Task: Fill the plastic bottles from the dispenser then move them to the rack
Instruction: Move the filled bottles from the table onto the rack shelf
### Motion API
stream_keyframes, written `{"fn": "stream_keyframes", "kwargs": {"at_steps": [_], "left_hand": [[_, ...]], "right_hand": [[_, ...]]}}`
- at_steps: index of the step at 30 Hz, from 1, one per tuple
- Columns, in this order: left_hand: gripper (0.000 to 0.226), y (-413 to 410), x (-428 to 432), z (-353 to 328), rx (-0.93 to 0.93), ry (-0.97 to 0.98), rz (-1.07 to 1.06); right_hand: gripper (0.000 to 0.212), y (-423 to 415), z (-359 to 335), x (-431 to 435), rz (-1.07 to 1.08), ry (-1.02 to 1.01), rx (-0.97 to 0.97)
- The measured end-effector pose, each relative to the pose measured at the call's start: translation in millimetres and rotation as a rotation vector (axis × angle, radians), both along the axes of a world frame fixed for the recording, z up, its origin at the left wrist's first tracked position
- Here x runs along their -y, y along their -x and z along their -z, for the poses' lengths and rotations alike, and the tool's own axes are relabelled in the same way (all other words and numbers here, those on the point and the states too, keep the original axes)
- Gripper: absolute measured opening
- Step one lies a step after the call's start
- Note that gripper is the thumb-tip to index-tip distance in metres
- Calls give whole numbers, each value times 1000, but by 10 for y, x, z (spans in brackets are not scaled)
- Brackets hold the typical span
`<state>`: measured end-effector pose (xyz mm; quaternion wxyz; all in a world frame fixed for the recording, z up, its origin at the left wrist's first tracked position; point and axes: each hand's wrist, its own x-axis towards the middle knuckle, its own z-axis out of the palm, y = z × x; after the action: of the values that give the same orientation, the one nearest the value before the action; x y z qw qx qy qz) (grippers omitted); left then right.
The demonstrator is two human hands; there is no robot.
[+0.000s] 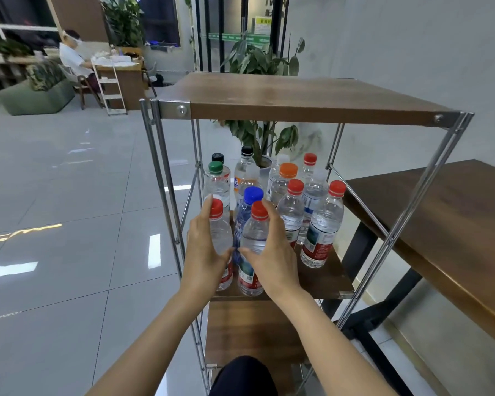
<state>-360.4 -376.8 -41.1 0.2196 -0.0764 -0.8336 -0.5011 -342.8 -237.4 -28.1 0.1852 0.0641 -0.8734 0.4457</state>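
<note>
A metal-framed rack [320,281] with wooden shelves stands in front of me. Its middle shelf holds several clear plastic bottles with red, orange, green, black and blue caps. My left hand [205,252] wraps around a red-capped bottle [220,235] at the shelf's front left. My right hand [272,252] grips a second red-capped bottle [255,238] right beside it. Both bottles stand upright on the shelf, filled with water. A blue-capped bottle [250,201] stands just behind and between them. No dispenser is in view.
The rack's top shelf [297,101] overhangs the bottles. A dark wooden table [440,218] adjoins the rack on the right. A potted plant [257,70] stands behind it. Far left, a person sits at a desk [123,78] beside a green sofa [35,95]. Glossy tiled floor [69,195] spreads left.
</note>
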Motion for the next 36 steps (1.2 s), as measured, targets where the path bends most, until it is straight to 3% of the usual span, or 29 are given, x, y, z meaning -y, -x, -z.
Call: {"fn": "stream_keyframes", "kwargs": {"at_steps": [36], "left_hand": [[101,235,-64,-23,-3,-23,-32]], "right_hand": [[100,278,47,-1,-44,75,1]]}}
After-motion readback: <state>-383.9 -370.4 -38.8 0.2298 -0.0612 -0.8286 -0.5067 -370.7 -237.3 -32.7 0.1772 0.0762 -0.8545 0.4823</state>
